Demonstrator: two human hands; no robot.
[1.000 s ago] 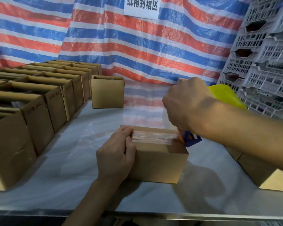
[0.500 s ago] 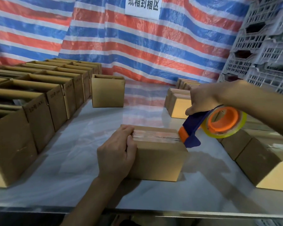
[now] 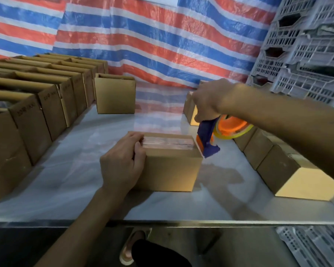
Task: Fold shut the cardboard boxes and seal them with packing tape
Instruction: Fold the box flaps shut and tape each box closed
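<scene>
Mid table (image 3: 66, 180): closed cardboard box (image 3: 168, 166), flaps down, clear tape strip (image 3: 168, 142) laid along the top seam. Clamped at its left end by the left hand (image 3: 121, 166), fingers curled over the top edge. At the right top corner: tape dispenser (image 3: 208, 139), gripped by the right hand (image 3: 208, 101), tipped steeper than half a second ago and dipping past the edge (cut itself not visible). Reads as seam covered; tail press and tear-off left. Further out: open boxes (image 3: 37, 116) rowed at left, sealed boxes (image 3: 278, 170) at right.
</scene>
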